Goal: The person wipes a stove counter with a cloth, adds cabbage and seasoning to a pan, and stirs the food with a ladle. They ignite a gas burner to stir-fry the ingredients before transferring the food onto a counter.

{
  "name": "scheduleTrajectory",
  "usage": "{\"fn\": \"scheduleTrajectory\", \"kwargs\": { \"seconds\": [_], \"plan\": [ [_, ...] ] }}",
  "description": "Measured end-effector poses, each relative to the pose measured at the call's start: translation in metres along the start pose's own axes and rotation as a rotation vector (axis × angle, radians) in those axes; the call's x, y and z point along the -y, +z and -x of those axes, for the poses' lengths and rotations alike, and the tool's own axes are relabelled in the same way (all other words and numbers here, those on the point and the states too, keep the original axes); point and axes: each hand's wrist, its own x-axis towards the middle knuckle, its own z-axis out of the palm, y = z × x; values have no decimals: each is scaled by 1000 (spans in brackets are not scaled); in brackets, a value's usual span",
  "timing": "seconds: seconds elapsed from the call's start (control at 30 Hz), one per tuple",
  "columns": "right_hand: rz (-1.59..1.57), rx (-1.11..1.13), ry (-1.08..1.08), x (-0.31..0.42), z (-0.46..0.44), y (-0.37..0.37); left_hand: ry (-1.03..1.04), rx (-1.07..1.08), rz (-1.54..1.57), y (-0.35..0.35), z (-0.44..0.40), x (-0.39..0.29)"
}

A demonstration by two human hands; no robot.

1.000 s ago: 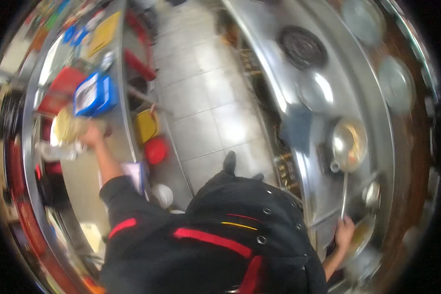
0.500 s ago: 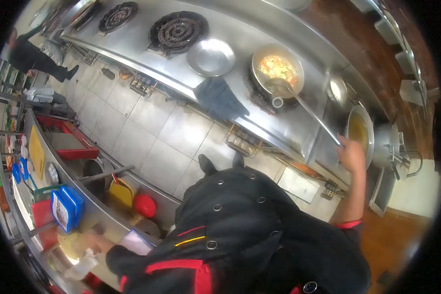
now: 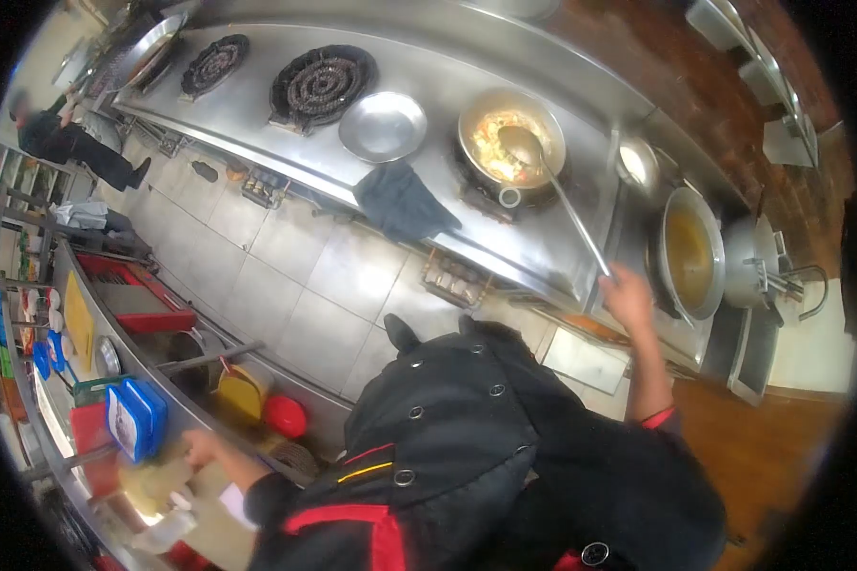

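Note:
My right hand [image 3: 628, 297] is closed around the end of a long-handled ladle [image 3: 573, 217]. The ladle's bowl rests among chopped, orange and pale food [image 3: 490, 143] inside a wok [image 3: 558, 128] on a burner. On the other side, my left hand [image 3: 200, 447] is over the counter, close to blue-rimmed containers [image 3: 143, 419]. Its fingers are blurred, and I cannot make out whether they hold anything. A pale yellowish container [image 3: 143, 485] and a whitish translucent one [image 3: 167, 528] stand near that hand.
On the stove are an empty-looking metal pan [image 3: 383, 127], a dark cloth [image 3: 405, 202] over the front edge, and a black burner [image 3: 322, 84]. A wide pan of yellowish liquid [image 3: 690, 249] stands at the right. Another person [image 3: 76, 143] stands far left. A red bowl [image 3: 285, 416] sits below the counter.
The ladle's bowl has moved from the wok's near edge further into the food. My left hand has shifted up and away from the whitish container. The whole view has turned slightly.

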Motion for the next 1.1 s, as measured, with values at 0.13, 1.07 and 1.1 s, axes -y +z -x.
{"fn": "scheduleTrajectory", "kwargs": {
  "seconds": [0.13,1.07,1.1],
  "plan": [
    [122,-129,-86,-14,-62,26,-306,248,53,-53,17,-68],
    [-1183,643,-190,73,-3,78,454,-350,-399,-648,-446,-238],
    [-1202,640,-198,79,-1,86,409,-330,-480,-661,-480,-226]
  ]
}}
